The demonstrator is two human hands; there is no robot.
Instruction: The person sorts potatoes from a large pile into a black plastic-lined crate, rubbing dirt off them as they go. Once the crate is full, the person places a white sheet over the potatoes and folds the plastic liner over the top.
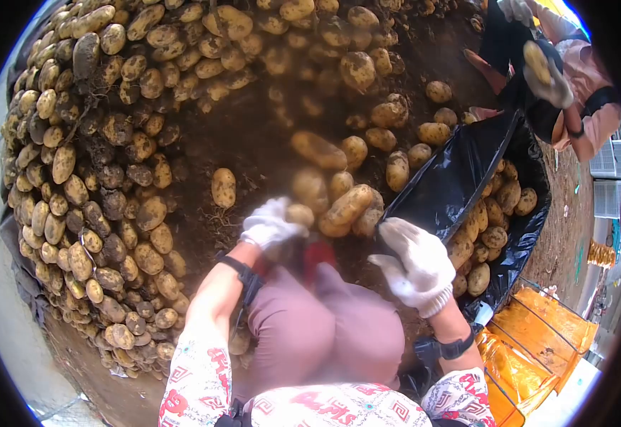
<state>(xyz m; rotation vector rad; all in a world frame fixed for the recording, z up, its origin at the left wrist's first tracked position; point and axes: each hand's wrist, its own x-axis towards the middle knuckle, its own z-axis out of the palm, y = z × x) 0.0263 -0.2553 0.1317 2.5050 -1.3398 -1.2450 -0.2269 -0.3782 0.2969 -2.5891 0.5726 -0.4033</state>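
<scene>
My left hand [273,225], in a white glove, is closed at its fingertips on a small potato [300,215], slightly blurred, just above my knees. Beside it lie larger potatoes, among them a long one [351,205]. My right hand [414,265], also gloved, is open with thumb and fingers apart, holding nothing. It is close to the near edge of a black plastic bag [446,186] with many potatoes [494,237] inside.
A big heap of soil-covered potatoes [76,188] curves along the left and top. A single potato [223,187] lies on dark soil. At the upper right, another person's gloved hand [554,89] holds a potato [537,62]. An orange crate [538,327] stands lower right.
</scene>
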